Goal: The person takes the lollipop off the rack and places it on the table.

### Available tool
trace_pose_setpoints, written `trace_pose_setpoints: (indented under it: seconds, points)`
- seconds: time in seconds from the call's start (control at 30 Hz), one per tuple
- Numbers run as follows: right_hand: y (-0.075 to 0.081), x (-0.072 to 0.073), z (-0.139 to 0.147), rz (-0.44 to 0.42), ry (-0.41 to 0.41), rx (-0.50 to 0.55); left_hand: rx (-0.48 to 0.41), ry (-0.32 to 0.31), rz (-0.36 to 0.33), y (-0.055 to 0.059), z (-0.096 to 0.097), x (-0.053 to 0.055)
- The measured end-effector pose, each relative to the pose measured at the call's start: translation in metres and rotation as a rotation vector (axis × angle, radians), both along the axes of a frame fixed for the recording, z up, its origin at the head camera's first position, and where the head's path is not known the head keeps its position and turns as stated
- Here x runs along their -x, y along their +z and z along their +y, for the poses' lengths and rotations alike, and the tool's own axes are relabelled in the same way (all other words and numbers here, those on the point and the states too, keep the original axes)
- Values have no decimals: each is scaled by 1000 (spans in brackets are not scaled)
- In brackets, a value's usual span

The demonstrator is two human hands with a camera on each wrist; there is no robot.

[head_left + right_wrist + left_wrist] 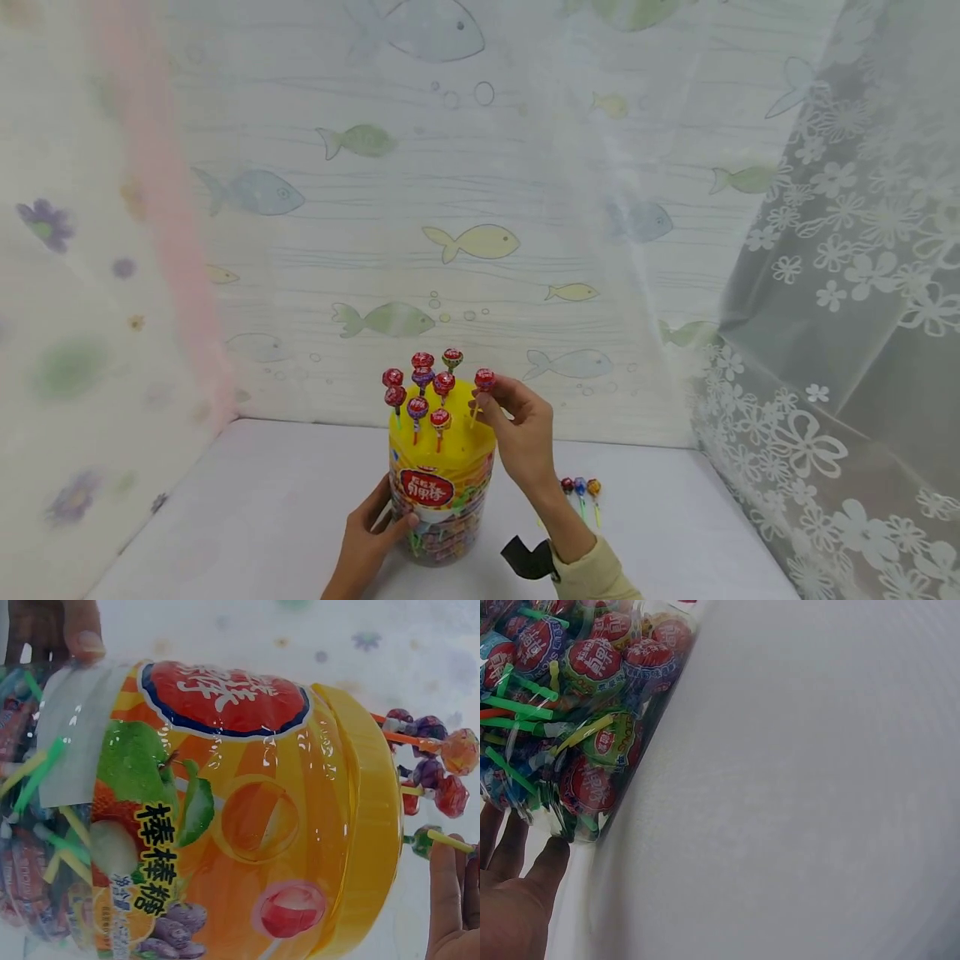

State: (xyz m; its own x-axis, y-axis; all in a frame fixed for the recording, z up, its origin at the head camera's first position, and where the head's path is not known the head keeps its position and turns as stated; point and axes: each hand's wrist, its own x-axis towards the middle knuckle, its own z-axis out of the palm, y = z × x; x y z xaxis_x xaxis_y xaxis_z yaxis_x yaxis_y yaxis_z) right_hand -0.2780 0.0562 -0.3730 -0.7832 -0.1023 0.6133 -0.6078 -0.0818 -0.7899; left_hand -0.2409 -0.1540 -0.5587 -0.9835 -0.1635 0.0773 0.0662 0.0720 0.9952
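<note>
A clear jar (442, 537) full of wrapped lollipops stands upright on the table, with a yellow lid (459, 454) on top. Several lollipops (417, 407) stand up from the lid on their sticks. My left hand (366, 537) grips the jar low on its left side, thumb at the front; in the left wrist view its fingers (551, 866) touch the jar near the base. Above the lid's right edge, my right hand (527, 429) pinches a red-wrapped lollipop (484, 380) by its yellow stick (450, 841). Whether that stick's lower end is in the lid, I cannot tell.
Three lollipops (581, 487) lie on the white table (285, 500) right of the jar, partly behind my right forearm. A black strap (527, 558) hangs at my right wrist. Fish-print curtain (480, 242) rises behind the table, and a flowered lace sheet (840, 400) hangs at right.
</note>
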Motion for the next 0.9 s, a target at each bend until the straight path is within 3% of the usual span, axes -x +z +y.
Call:
trace_pose_setpoints:
  seconds: [0.2, 0.43, 0.67, 0.9]
  points:
    - [-11, -3, 11, -55, 11, 39, 1, -4, 3, 0, -2, 1]
    - [-33, -3, 30, -109, -33, 76, -8, -6, -10, -3, -4, 2]
    - [-62, 9, 62, -190, -80, 54, 1, -10, -10, -4, -5, 4]
    - [-97, 22, 106, -352, -183, -9, -1, -14, -16, -7, -4, 5]
